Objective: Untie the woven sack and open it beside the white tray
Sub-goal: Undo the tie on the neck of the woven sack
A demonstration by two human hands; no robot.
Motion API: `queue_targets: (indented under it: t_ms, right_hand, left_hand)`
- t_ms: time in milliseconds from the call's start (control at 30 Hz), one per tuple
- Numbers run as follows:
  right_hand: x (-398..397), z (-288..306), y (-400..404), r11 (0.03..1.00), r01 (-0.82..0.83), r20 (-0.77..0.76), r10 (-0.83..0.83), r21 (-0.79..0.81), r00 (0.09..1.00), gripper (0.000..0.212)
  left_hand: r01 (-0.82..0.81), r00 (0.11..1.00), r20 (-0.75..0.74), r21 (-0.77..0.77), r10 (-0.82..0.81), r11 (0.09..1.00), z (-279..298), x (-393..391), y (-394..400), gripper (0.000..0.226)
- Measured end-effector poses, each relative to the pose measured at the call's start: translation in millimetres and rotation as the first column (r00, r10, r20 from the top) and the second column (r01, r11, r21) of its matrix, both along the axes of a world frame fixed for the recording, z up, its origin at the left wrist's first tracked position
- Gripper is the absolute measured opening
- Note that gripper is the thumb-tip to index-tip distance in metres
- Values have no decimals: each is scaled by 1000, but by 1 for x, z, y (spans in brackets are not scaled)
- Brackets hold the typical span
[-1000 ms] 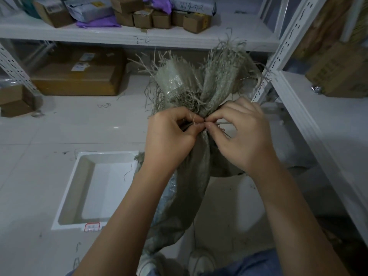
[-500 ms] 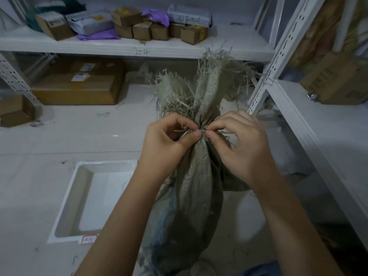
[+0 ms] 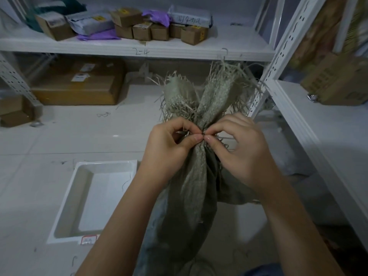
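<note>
- Woven grey-green fabric fills the middle of our view: the woven sack (image 3: pixel 191 188) stands upright on the floor, its neck bunched tight and its frayed top fanning out above the knot.
- Our left hand (image 3: pixel 169 148) and right hand (image 3: pixel 239 148) meet at that neck, thumbs and forefingers pressed together in a pinching grip on the tie; the tie itself is too thin for us to make out clearly.
- Our forearms cross the lower part of the sack and hide much of its body.
- Just left of the sack lies the white tray (image 3: pixel 65 198), flat on the floor, with only a few stray fibres inside and a small red-edged label on its near rim.
- Behind, the white shelf (image 3: pixel 139 50) carries small cardboard boxes (image 3: pixel 159 30), a purple bag and grey parcels; below it rests a large brown carton (image 3: pixel 79 84).
- On the right, another shelf unit (image 3: pixel 318 120) holds a further box.
- Pale floor tiles (image 3: pixel 79 136) surround everything.
</note>
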State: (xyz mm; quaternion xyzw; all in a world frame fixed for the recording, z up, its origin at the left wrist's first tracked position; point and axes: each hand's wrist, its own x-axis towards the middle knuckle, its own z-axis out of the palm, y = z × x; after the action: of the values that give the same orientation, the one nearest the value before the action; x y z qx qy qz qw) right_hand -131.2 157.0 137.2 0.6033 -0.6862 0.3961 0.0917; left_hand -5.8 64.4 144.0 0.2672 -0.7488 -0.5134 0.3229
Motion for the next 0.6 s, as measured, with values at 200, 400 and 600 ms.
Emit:
queue_targets:
  t_ms: [200,400,600]
  right_hand:
    - [-3,1,4,1000,0,22,0,-29,1000,9]
    - [-7,-1,6,998,-11,20,13,-61,1000,10]
    - [-5,-1,4,998,-31,59,34,-53,998,10]
  left_hand:
    - [15,1000,-10,44,-15,999,-1,-1,-1,27]
    - [99,995,-32,79,-97,992,-1,-4,3,11]
    - [56,998,-3,-11,-56,998,-4,-6,2,13]
